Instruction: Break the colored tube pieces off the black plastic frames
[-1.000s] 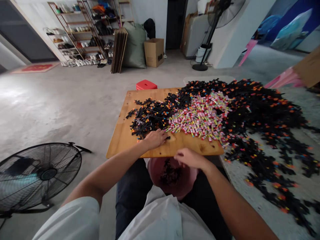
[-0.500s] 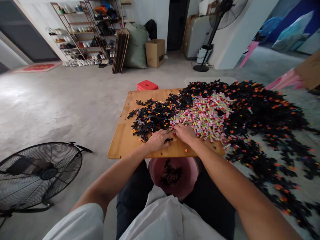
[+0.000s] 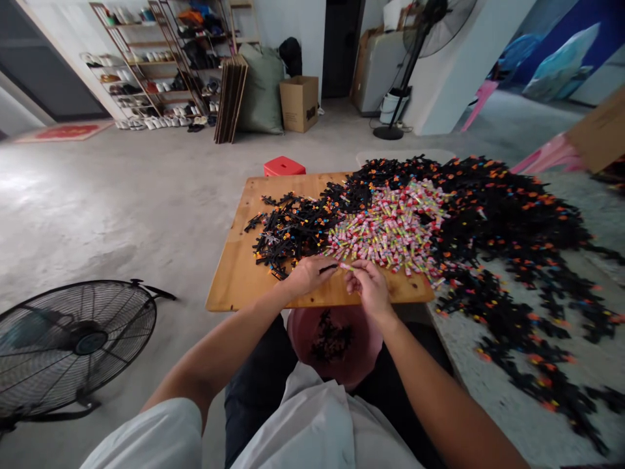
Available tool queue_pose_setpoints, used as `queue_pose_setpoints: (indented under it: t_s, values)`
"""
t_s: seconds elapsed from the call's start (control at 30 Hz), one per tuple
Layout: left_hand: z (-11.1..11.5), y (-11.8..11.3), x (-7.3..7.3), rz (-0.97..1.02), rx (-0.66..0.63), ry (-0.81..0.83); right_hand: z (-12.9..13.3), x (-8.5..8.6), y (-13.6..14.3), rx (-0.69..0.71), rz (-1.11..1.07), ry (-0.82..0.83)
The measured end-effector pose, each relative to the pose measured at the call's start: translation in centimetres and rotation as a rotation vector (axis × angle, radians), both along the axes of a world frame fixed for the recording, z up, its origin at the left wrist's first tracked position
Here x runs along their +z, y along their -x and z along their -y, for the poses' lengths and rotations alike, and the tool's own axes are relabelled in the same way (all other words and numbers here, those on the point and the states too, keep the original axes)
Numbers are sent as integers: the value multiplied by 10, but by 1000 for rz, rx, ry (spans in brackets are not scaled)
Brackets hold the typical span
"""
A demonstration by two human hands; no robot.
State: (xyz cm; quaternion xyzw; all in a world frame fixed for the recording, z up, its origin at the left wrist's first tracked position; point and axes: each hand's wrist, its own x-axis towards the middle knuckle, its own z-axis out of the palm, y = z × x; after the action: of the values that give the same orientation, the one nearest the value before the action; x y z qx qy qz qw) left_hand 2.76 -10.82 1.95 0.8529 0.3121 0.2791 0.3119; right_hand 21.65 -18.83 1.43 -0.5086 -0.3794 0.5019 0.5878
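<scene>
My left hand (image 3: 308, 275) is closed on a small black plastic piece (image 3: 328, 268) over the front of a wooden board (image 3: 229, 280). My right hand (image 3: 371, 286) pinches a small pink-and-white tube (image 3: 346, 266) with a yellow-green part. The tube's end meets the black piece, or lies very close to it. Just beyond my hands is a heap of similar colourful tubes (image 3: 390, 228). Left of it lies a pile of black pieces with orange, blue and yellow bits (image 3: 288, 231). Below the board's front edge, a pink tub (image 3: 297, 339) between my legs holds several black pieces.
A far larger black heap (image 3: 508, 202) spreads over the right side. A floor fan (image 3: 88, 342) stands at left. Behind the board are a red stool (image 3: 284, 167), a cardboard box (image 3: 299, 104), a green sack (image 3: 261, 91) and a standing fan (image 3: 405, 85).
My right hand has drawn back from the tube heap with a tube in its fingers. My left hand has lifted the black piece and turned toward my right. The view has shifted slightly.
</scene>
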Motion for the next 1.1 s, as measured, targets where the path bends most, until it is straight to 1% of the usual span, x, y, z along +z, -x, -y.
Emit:
queue_pose_setpoints:
  t_s: [0.13, 0.23, 0.3, 0.4, 0.5, 0.6, 0.67, 0.73, 0.83, 0.9, 0.97, 1.03, 1.1]
  values:
    - [7, -8, 6, 88, 74, 223, 3, 4, 2, -31, -52, 1]
    - [11, -10, 13, 108, 33, 347, 1, 6, 0, -80, -97, 19]
    - [13, -10, 17, 118, -2, 381, 1, 7, -2, -111, -127, 38]
    - [14, -11, 18, 121, -24, 363, 2, 8, -5, -130, -90, 49]
    - [15, -14, 13, 108, -27, 309, 5, 8, -8, -133, 50, 45]
    - [17, -16, 11, 96, -41, 200, 9, 10, -9, -142, 238, 27]
    - [19, -16, 12, 73, -58, 99, 10, 14, -9, -145, 323, 24]
    - [21, -15, 16, 27, -71, 1, 10, 18, -9, -139, 337, 51]
    - [23, -13, 22, -65, -91, -86, 6, 25, -10, -107, 262, 117]
    - [23, -12, 22, -99, -110, -69, 2, 27, -12, -86, 198, 161]
    - [24, -12, 20, -88, -125, -5, -2, 28, -14, -69, 135, 200]
    - [24, -12, 17, -63, -119, 60, -5, 27, -14, -49, 84, 229]
    - [25, -12, 14, -64, -108, 94, -4, 25, -13, -44, 80, 239]
